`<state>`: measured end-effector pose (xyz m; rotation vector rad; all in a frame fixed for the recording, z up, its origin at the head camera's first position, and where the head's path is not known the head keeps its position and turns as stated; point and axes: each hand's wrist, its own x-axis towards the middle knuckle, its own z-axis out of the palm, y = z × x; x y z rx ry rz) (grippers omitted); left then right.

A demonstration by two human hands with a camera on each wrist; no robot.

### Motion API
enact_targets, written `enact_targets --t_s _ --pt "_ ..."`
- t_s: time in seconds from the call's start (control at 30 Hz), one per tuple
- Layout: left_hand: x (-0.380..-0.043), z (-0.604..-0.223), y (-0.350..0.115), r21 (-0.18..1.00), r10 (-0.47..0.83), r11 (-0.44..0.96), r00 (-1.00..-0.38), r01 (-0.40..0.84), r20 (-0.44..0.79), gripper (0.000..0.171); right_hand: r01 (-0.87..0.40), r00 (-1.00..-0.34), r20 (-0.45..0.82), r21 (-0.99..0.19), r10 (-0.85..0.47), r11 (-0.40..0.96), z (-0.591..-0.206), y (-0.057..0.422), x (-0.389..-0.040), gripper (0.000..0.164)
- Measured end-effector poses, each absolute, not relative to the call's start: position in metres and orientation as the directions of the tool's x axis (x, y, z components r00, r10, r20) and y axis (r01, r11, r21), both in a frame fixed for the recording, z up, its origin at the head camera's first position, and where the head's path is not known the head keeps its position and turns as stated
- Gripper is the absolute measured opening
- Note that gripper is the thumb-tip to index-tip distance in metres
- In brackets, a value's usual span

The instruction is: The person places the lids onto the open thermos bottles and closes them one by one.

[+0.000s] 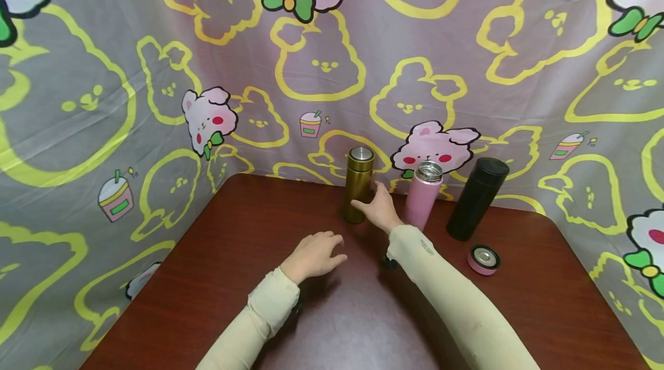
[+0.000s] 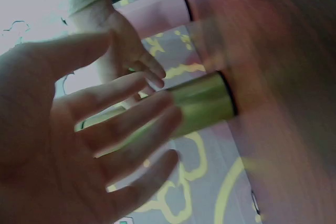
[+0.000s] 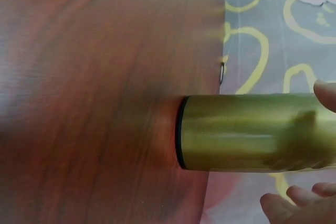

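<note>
A gold thermos bottle (image 1: 358, 188) with a steel-topped lid stands upright near the back of the table. My right hand (image 1: 381, 208) is right beside it, thumb in front and fingers along its right side. In the right wrist view, the thumb (image 3: 326, 95) overlaps the gold bottle's edge while the fingertips (image 3: 275, 205) are spread apart on its other side. My left hand (image 1: 313, 255) hovers over the table nearer to me, fingers loosely extended and holding nothing. A pink thermos bottle (image 1: 422, 197), its steel mouth uncovered, stands just right of my right hand.
A black thermos bottle (image 1: 474, 203) stands at the back right with its top on. In front of it a pink lid (image 1: 483, 259) lies upside down on the brown table (image 1: 207, 278). A patterned cloth (image 1: 332, 110) hangs behind the table and along its sides.
</note>
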<state>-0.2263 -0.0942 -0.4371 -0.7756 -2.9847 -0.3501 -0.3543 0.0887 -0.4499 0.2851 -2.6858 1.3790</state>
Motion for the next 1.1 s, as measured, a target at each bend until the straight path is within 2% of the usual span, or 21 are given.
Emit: enact_targets --t_s 0.2,0.37,0.5,0.8,1.1 --pt "-0.228 -0.417 -0.078 0.340 0.372 0.803 -0.857 0.490 0.357 0.017 -0.247 -0.969 0.203 -0.746 -0.142 0.618 -0.448 0.106 -0.329 0.073" --pt "-0.233 -0.398 -0.058 0.439 0.321 0.738 -0.839 0.513 0.441 0.022 -0.340 -0.940 0.227 -0.670 -0.254 0.660 -0.444 0.127 -0.303 0.060" --pt "-0.241 -0.388 -0.039 0.489 0.319 0.712 -0.853 0.504 0.414 0.035 -0.392 -0.919 0.232 -0.625 -0.319 0.675 -0.443 0.147 -0.283 0.050" --pt "-0.264 -0.388 0.000 0.630 0.305 0.669 -0.919 0.393 0.250 0.068 -0.383 -0.921 0.177 -0.580 -0.348 0.719 -0.447 0.199 -0.251 0.027" --pt "-0.290 -0.394 0.039 0.700 0.271 0.628 -0.938 0.341 0.214 0.087 -0.333 -0.942 0.216 -0.479 -0.258 0.812 -0.449 0.253 -0.246 0.030"
